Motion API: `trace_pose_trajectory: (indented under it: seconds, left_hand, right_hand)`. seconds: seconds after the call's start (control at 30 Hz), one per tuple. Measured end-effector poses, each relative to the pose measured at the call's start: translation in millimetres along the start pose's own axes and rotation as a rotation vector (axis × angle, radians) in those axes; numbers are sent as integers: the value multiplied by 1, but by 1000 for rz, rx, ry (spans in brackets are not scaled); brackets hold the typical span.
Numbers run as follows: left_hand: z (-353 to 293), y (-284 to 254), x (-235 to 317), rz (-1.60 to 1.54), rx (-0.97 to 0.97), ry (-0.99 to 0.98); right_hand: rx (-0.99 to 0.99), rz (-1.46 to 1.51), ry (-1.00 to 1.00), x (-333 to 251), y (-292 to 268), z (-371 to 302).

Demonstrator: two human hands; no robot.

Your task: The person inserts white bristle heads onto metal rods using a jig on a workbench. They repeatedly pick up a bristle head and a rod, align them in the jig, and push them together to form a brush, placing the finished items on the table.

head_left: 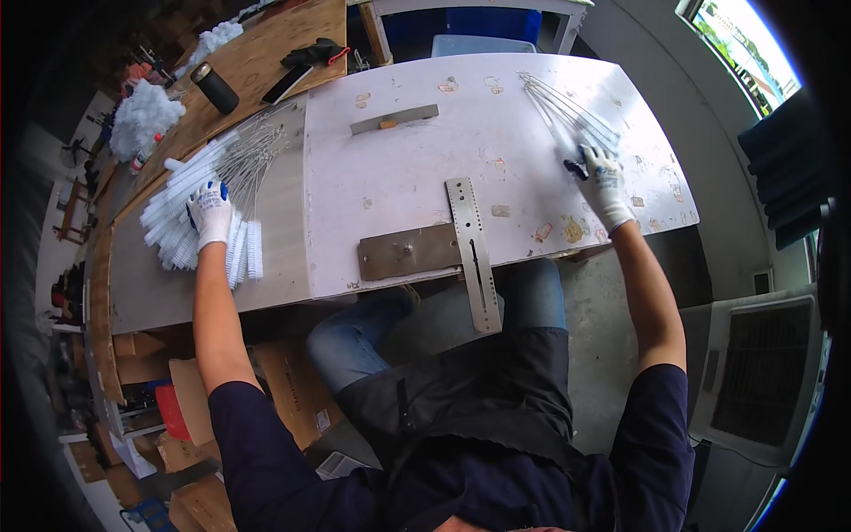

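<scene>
The left hand [210, 213] is resting on a pile of white brushes [180, 222] at the left side of the counter [399, 182]; its fingertips are sinking out of sight, so I cannot tell whether it is grasping any. The right hand [605, 184] is touching the bristle end of a smaller bunch of white brushes [589, 124] at the far right and covering part of it; whether its fingers are closing on them, I cannot tell. The counter's near edge is partly hiding the person's legs. Blue print is showing on both gloves, too small to make out; a cardboard box [297, 390] below is bearing dark lettering. Overlapping wires are defeating any count of brushes in either group. One slotted bar [480, 288] is crossing one metal plate [381, 257]; one narrow strip [415, 114] is lying beyond them. One bottle [214, 87] and one phone [286, 84] are sitting at upper left.
</scene>
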State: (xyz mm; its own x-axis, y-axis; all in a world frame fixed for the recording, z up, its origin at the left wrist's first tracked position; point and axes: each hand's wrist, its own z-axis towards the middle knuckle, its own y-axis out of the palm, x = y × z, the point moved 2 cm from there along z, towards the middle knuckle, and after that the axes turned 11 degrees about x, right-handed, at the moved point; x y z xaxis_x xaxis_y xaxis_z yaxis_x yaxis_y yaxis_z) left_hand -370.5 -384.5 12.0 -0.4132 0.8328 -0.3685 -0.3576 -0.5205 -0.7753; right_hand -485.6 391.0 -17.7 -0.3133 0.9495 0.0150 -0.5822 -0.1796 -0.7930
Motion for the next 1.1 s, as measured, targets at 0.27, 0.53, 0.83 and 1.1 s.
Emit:
trace_pose_trajectory:
  seconds: [0.27,0.53,0.83,1.1]
  left_hand:
    - [4,-30,-9,-24,139,-162]
    - [25,-116,22,-586,567,-424]
    - [-71,-143,220,-2237,-272,-1169]
    - [-82,-139,272,-2255,-450,-1125]
  right_hand:
    - [121,20,174,13,-15,-4]
    - [117,662,-37,-139,-39,-20]
    - [-286,878,-76,-324,-56,-14]
    - [-516,797,57,-325,-13,-10]
